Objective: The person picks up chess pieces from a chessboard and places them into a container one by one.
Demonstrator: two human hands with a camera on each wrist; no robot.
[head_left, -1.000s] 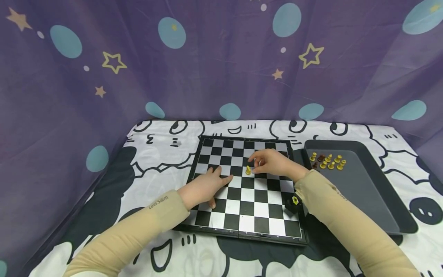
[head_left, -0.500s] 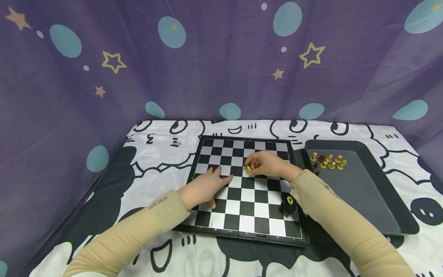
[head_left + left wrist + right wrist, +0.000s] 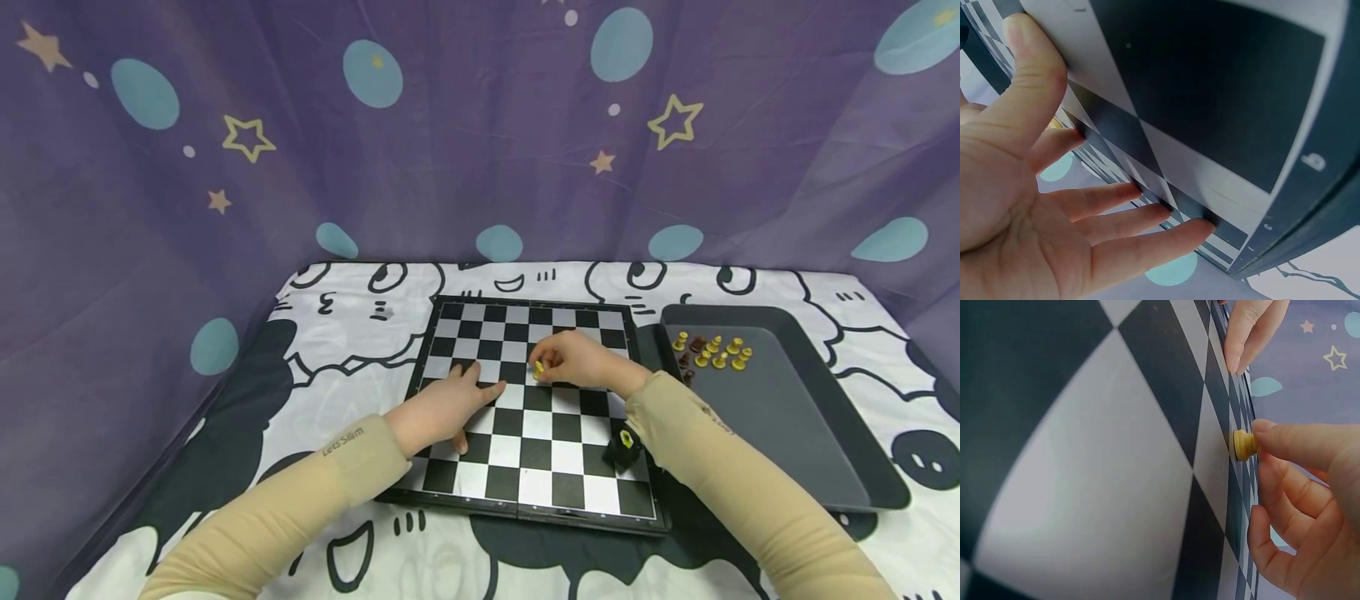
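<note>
A black-and-white chessboard point(image 3: 536, 423) lies in the middle of the table. Near its centre my right hand point(image 3: 573, 358) pinches a small yellow chess piece point(image 3: 537, 372) by its upper part, between thumb and fingers. In the right wrist view the round base of the yellow piece point(image 3: 1244, 445) faces the board, right at its surface; the top is hidden by the fingertips. My left hand point(image 3: 447, 404) rests on the left half of the board. Its fingers point(image 3: 1141, 244) are spread and fairly straight, their tips on the squares, and it holds nothing.
Right of the board stands a dark grey tray point(image 3: 787, 450). Several yellow chess pieces point(image 3: 720, 360) and dark brown pieces point(image 3: 697, 343) are at its far left corner. A white cloth with black cartoon drawings point(image 3: 352, 333) covers the table; a purple curtain point(image 3: 465, 167) hangs behind.
My right hand has shifted slightly left and taken hold of the yellow piece, which stood on the board just beside its fingertips. My left hand has stayed in place.
</note>
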